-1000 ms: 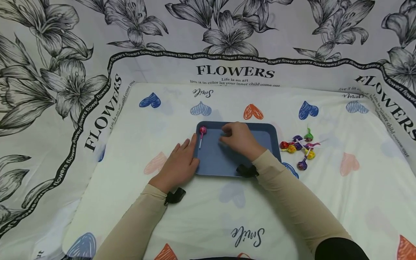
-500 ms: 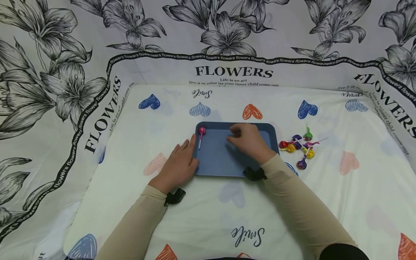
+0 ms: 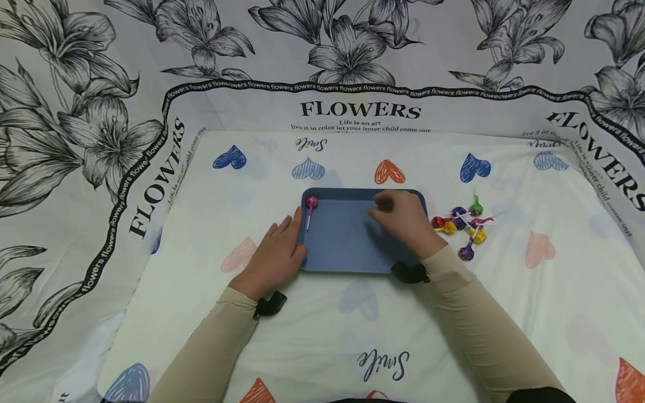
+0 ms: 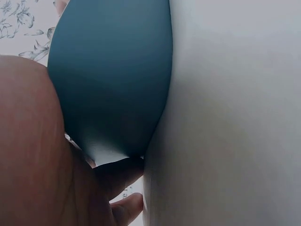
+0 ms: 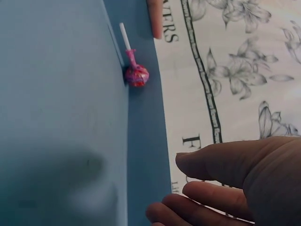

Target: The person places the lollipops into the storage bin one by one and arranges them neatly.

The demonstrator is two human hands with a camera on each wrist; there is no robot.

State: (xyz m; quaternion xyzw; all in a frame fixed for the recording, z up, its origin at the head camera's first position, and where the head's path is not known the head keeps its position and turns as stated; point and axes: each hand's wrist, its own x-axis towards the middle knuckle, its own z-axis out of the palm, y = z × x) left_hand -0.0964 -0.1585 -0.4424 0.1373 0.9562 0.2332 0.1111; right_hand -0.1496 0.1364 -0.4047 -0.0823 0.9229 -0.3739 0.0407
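A blue rectangular tray (image 3: 347,246) lies on the table in the head view. One pink-wrapped lollipop (image 3: 312,202) sits in its far left corner, the white stick pointing toward me; the right wrist view also shows this lollipop (image 5: 137,75). My left hand (image 3: 276,253) rests against the tray's left side with fingers extended. Over the right part of the tray hovers my right hand (image 3: 405,220), its fingers loosely bent. Thumb and fingers stand apart in the right wrist view, with nothing between them.
Just right of the tray lies a loose pile of several wrapped lollipops (image 3: 459,225) in red, yellow, purple and green, their sticks crossing. A heart-print cloth (image 3: 201,324) covers the table, with a floral cloth (image 3: 272,106) behind it.
My right hand has moved rightward across the tray, away from the pink lollipop and closer to the pile. The left hand stays at the tray's left edge.
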